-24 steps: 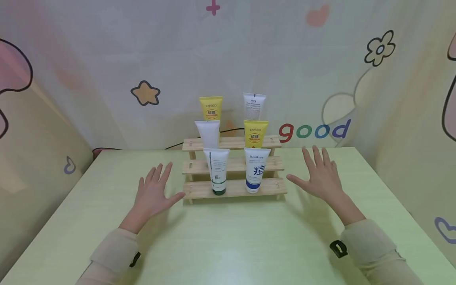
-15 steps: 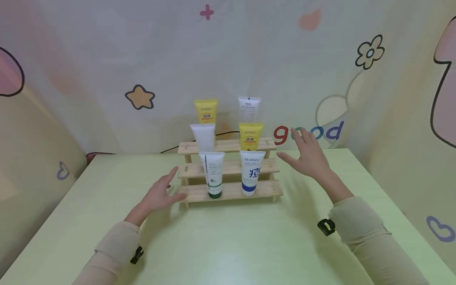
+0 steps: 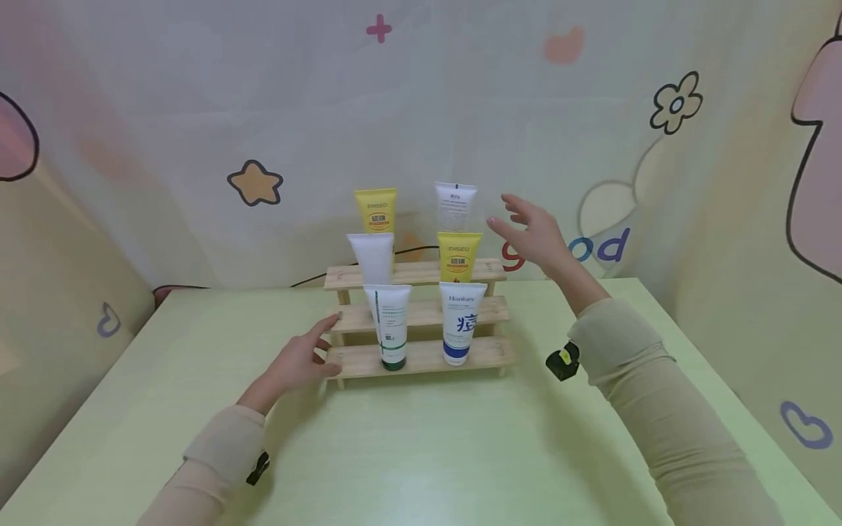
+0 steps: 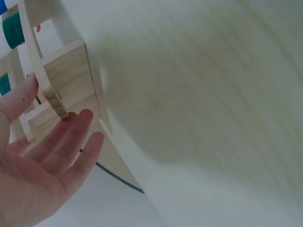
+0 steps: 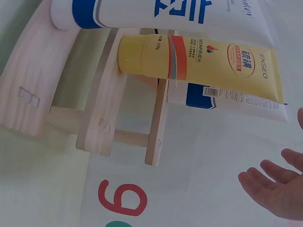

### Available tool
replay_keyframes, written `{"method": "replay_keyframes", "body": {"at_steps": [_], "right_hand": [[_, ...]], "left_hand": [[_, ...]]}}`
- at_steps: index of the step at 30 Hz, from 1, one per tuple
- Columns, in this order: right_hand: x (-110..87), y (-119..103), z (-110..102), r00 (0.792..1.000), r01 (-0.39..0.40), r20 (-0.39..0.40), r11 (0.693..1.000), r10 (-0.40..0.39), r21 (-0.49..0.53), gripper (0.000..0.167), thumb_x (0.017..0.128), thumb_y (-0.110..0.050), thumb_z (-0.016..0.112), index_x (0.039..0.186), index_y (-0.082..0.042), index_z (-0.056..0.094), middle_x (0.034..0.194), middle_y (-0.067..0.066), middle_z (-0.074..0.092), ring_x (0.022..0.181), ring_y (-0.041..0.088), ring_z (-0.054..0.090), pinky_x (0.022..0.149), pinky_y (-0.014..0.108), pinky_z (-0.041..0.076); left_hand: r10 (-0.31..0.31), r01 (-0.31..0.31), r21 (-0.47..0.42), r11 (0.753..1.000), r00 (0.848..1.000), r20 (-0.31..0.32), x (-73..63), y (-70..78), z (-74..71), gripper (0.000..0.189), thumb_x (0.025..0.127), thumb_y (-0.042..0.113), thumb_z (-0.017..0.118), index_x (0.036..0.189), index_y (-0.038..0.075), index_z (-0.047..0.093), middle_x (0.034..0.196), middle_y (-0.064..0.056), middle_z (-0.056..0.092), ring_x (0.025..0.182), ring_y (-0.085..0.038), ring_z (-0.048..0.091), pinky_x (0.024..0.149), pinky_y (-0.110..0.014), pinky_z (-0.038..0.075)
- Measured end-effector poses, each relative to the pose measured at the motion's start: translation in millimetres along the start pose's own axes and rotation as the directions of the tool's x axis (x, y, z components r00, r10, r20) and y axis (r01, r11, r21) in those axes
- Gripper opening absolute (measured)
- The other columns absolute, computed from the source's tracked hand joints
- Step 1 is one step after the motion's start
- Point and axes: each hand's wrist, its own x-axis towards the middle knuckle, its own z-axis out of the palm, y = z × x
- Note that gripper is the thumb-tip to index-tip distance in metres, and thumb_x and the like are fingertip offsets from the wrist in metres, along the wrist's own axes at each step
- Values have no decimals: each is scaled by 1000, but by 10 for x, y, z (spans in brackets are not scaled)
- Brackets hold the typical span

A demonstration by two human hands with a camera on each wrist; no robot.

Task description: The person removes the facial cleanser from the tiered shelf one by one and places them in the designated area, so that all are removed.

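A three-step wooden stand (image 3: 421,356) bears several squeeze tubes standing on their caps, two per step. My left hand (image 3: 299,363) is at the stand's left end, thumb at the bottom step and index fingertip at the middle one. Its fingers (image 4: 66,146) look loosely bent at the step's end in the left wrist view. My right hand (image 3: 536,232) is raised at the back right with nothing in it, fingers loosely spread. Nearest to it is a white tube (image 3: 455,204) on the top step, with a yellow tube (image 3: 458,256) in front and lower.
On the bottom step stand a white tube with a blue band (image 3: 463,321) and one with a green cap (image 3: 391,321). Behind them on the left are a plain white tube (image 3: 373,257) and a yellow tube (image 3: 377,208). A patterned curtain (image 3: 316,109) hangs behind the table (image 3: 421,453).
My right hand has moved up and inward, toward the top-step white tube. My left hand has come in to the stand's left end. The head view has shifted slightly.
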Motion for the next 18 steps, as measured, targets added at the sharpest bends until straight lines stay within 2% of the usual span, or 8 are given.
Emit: {"method": "replay_keyframes", "body": {"at_steps": [6,13,18], "right_hand": [[198,-100,87,999,-31,-23,993,34,115,56,90,-35,56,138,-13,39,139,11,40,124,29,39,95,44,38],[368,-201,188,994,-94,-28,968,103,234,51,90,-33,57,135,-15,44,134,8,46,118,24,46,93,38,41],[452,-218,247,989,-89,-85,955,118,282,41,90,-28,58,126,-9,55,123,8,54,110,23,51,91,35,42]], "left_hand": [[0,0,7,1000,1000,-23,9,-16,29,81,79,7,71,143,10,22,117,-25,52,81,-26,61,73,-41,49],[-2,1,-25,1000,999,-42,-4,-13,42,81,77,4,71,143,10,24,130,-23,43,81,-27,61,73,-40,49],[-10,8,-29,1000,999,-49,-3,1,43,81,77,3,71,143,10,24,132,-22,42,80,-26,61,73,-40,49]]}}
